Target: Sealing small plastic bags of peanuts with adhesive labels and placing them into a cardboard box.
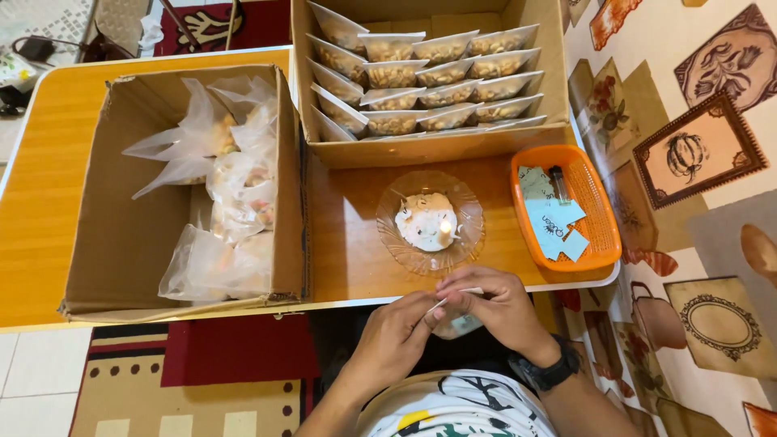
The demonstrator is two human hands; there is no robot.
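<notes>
My left hand and my right hand meet just below the table's front edge. Together they pinch a small clear plastic packet by its top edge. A pale label shows through the packet. Just beyond the hands, a clear glass dish holds a lit white candle. My right wrist wears a black watch.
A cardboard box at left holds loose unsealed bags of snacks. At the back, a second box holds neat rows of sealed packets. An orange basket with pale paper labels sits at right. The wooden table stands over patterned rugs.
</notes>
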